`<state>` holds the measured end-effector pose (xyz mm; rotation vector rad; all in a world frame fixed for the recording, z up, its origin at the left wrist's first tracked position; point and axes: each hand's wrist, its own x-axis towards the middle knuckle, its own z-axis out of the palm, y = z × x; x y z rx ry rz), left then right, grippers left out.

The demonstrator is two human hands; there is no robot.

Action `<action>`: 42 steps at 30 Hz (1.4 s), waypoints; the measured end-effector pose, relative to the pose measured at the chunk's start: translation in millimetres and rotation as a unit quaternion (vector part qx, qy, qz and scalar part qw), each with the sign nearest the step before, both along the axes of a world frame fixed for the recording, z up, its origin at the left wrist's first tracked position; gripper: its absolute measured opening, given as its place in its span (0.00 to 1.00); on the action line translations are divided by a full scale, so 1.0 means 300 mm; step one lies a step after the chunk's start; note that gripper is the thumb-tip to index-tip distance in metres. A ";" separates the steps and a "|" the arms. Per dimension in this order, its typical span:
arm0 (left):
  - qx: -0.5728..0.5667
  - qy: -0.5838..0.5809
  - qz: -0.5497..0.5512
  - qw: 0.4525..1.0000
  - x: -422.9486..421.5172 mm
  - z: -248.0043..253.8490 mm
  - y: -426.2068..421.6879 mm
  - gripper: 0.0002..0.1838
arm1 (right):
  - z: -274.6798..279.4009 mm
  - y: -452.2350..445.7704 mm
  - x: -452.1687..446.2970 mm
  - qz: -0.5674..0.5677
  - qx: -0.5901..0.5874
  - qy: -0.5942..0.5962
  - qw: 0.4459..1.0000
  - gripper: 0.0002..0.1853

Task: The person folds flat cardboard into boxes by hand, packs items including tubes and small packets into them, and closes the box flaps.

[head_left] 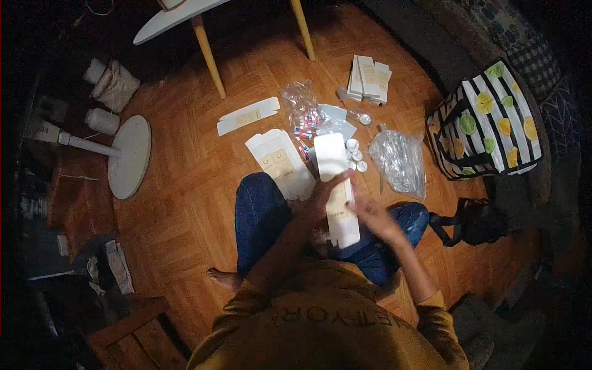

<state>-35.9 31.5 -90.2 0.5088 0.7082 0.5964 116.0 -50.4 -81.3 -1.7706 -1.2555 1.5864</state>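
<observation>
A long white carton (pixel 337 154) with a beige printed panel is upright before me, between my knees; flaps show at its lower end. My left hand (pixel 324 192) is closed around its left side, fingers lying across the front. At the right edge of the carton, my right hand (pixel 372 216) grips with its fingertips, slightly blurred. Just beyond the hands lie flattened cartons (pixel 280 161), small red, white and blue tubes (pixel 303 148) and several round white-capped jars (pixel 353 155). Another flat carton (pixel 249 116) rests farther left.
A clear plastic bag (pixel 398 160) lies to the right, another plastic bag (pixel 300 105) farther ahead. White boxes (pixel 369 80) are stacked at the back. A striped fruit-print bag (pixel 487 123) stands at right, a round white stand base (pixel 131 157) at left. Wooden table legs (pixel 209 58) rise ahead.
</observation>
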 end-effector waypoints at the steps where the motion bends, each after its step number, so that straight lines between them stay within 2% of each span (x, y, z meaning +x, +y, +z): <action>1: 0.021 0.081 0.034 0.996 -0.002 0.006 0.011 0.19 | -0.002 -0.055 -0.090 -0.088 0.056 0.099 0.990 0.22; 2: 0.008 0.103 0.048 0.993 -0.002 -0.005 0.013 0.20 | -0.074 -0.087 -0.109 -0.082 0.120 0.008 0.989 0.20; 3: 0.005 0.103 0.048 0.994 0.006 -0.024 0.010 0.20 | -0.056 -0.093 -0.126 -0.081 0.117 0.008 0.990 0.20; 5: 0.004 0.152 0.096 0.984 0.030 -0.074 0.020 0.22 | 0.002 -0.088 -0.151 -0.152 0.097 0.024 0.983 0.19; 6: 0.004 0.151 0.093 0.984 0.032 -0.120 0.026 0.22 | -0.088 -0.103 -0.144 -0.149 0.121 -0.034 0.981 0.19; 8: -0.027 0.206 0.090 0.974 0.030 -0.192 0.041 0.27 | -0.087 -0.111 -0.123 -0.154 0.110 -0.008 0.982 0.18; 9: -0.028 0.207 0.091 0.974 0.036 -0.177 0.035 0.27 | -0.088 -0.112 -0.118 -0.155 0.100 0.021 0.983 0.17; 10: 0.065 0.249 0.162 0.953 0.050 -0.156 0.021 0.29 | -0.092 -0.112 -0.109 -0.152 0.098 0.022 0.983 0.17; 11: 0.157 0.287 0.229 0.917 0.056 -0.134 0.009 0.30 | -0.097 -0.107 -0.096 -0.155 0.074 0.088 0.981 0.17; 12: 0.205 0.239 0.260 0.913 0.049 -0.140 0.009 0.29 | -0.099 -0.101 -0.086 -0.159 0.051 0.153 0.974 0.18; 13: 0.252 0.187 0.286 0.905 0.040 -0.099 0.012 0.28 | -0.091 -0.092 -0.080 -0.158 0.051 0.152 0.974 0.18; 14: 0.162 0.283 0.177 0.929 0.025 -0.058 0.029 0.26 | -0.083 -0.083 -0.072 -0.153 0.055 0.135 0.977 0.17; 15: 0.068 0.371 0.061 0.924 0.018 -0.012 0.038 0.25 | -0.063 -0.072 -0.066 -0.148 0.059 0.118 0.980 0.16; 16: 0.067 0.369 0.060 0.925 0.028 -0.020 0.013 0.25 | -0.014 -0.049 -0.092 -0.206 0.080 0.091 0.971 0.17; 17: 0.167 0.360 0.064 0.916 0.042 -0.035 -0.032 0.24 | -0.042 -0.026 -0.085 -0.206 0.080 0.089 0.971 0.17; 19: 0.268 0.350 0.066 0.895 0.042 -0.113 -0.093 0.22 | -0.124 0.027 -0.082 -0.313 0.133 0.095 0.936 0.17; 20: 0.385 0.432 0.077 0.812 0.036 -0.198 -0.117 0.22 | -0.092 0.037 -0.087 -0.288 0.140 0.061 0.945 0.17; 23: 0.481 0.501 0.177 0.698 0.023 -0.316 -0.092 0.15 | -0.144 0.000 -0.136 -0.300 0.156 0.073 0.938 0.17; 24: 0.460 0.586 0.110 0.658 -0.003 -0.303 -0.060 0.16 | -0.052 -0.028 -0.157 -0.261 0.109 0.074 0.956 0.18; 25: 0.446 0.626 0.075 0.636 -0.011 -0.286 -0.033 0.17 | -0.099 -0.063 -0.149 -0.184 0.126 -0.035 0.974 0.18; 26: 0.433 0.662 0.037 0.610 -0.019 -0.270 -0.005 0.18 | -0.141 -0.119 -0.153 -0.191 0.150 -0.014 0.970 0.18; 27: 0.383 0.558 0.131 0.724 -0.010 -0.252 0.028 0.18 | -0.126 -0.144 -0.160 -0.196 0.174 0.005 0.965 0.19; 28: 0.319 0.436 0.220 0.812 -0.004 -0.222 0.051 0.20 | -0.078 -0.153 -0.157 -0.195 0.170 0.004 0.966 0.19; 29: 0.246 0.301 0.302 0.870 -0.007 -0.188 0.063 0.24 | -0.024 -0.157 -0.157 -0.206 0.097 0.016 0.974 0.20; 30: 0.321 0.305 0.331 0.833 0.009 -0.086 0.063 0.22 | 0.005 -0.154 -0.156 -0.216 0.026 0.029 0.976 0.20; 31: 0.322 0.304 0.330 0.834 0.008 -0.068 0.065 0.22 | 0.002 -0.160 -0.150 -0.218 0.026 0.029 0.975 0.20; 33: 0.130 0.197 0.286 0.929 0.007 -0.044 0.072 0.21 | -0.012 -0.186 -0.122 -0.203 0.022 0.074 0.976 0.22; 37: 0.104 0.288 0.276 0.911 0.016 -0.055 0.066 0.21 | -0.036 -0.215 -0.071 -0.158 -0.018 0.135 0.978 0.20; 38: 0.025 0.133 0.246 0.960 0.016 -0.074 0.064 0.23 | -0.031 -0.218 -0.064 -0.168 -0.047 0.177 0.969 0.19; 39: -0.055 -0.025 0.207 0.977 0.016 -0.070 0.061 0.25 | -0.012 -0.213 -0.068 -0.168 -0.047 0.176 0.969 0.19; 41: 0.040 -0.047 0.162 0.985 0.030 -0.059 0.000 0.29 | 0.011 -0.205 -0.092 -0.261 -0.185 0.310 0.895 0.18; 42: 0.090 -0.050 0.144 0.984 0.031 -0.045 -0.032 0.31 | -0.005 -0.208 -0.099 -0.216 -0.191 0.318 0.903 0.19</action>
